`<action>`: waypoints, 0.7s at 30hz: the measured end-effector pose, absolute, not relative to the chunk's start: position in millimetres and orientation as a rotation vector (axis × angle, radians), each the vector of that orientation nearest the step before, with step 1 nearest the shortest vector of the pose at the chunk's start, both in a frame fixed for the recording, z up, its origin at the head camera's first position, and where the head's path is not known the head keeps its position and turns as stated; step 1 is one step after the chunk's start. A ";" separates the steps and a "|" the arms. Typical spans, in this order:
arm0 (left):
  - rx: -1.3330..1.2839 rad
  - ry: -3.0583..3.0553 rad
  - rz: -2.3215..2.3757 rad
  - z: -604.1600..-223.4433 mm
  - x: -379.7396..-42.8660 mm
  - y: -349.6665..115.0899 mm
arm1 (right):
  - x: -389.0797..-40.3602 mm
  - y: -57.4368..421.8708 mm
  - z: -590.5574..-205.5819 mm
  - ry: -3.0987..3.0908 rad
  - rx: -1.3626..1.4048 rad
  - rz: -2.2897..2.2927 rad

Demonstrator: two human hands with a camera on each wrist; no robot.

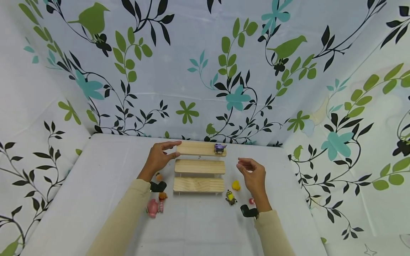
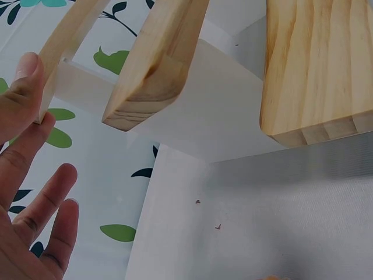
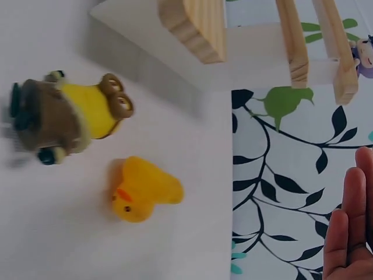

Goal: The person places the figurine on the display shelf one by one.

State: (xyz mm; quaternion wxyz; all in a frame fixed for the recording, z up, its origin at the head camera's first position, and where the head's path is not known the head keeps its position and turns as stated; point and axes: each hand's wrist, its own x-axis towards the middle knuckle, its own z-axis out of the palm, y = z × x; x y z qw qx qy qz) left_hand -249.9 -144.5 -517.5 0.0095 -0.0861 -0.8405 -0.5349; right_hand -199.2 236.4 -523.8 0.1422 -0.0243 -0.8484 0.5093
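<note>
A three-tier wooden display shelf (image 1: 200, 166) on white side supports stands toward the back of the table. My left hand (image 1: 159, 158) pinches the left end of its top board (image 1: 192, 148) between thumb and index finger; in the left wrist view the other fingers (image 2: 49, 195) spread away from the wood. At that board's right end sits a small purple figurine (image 1: 219, 148). My right hand (image 1: 254, 174) hovers to the right of the shelf, fingers loosely extended and holding nothing. Below it lie a yellow rubber duck (image 3: 143, 192) and a Minion figure (image 3: 81, 114) on its back.
Left of the shelf lie a pink toy (image 1: 152, 208), a doll with an orange-brown top (image 1: 162, 196) and a small orange-brown toy (image 1: 158, 176) partly behind the left wrist. A small red-and-white toy (image 1: 251, 201) is beside the right wrist. Patterned cloth (image 1: 205, 78) hangs behind the table.
</note>
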 end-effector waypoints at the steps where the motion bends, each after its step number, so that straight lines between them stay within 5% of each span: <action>1: -0.269 -2.625 -1.668 -517.3 -249.8 -144.6 | -197.0 236.7 -525.9 -2.456 -0.076 1.466; 21: -0.253 -2.635 -1.680 -517.3 -250.2 -144.5 | -156.8 239.1 -566.7 -2.577 -0.154 1.439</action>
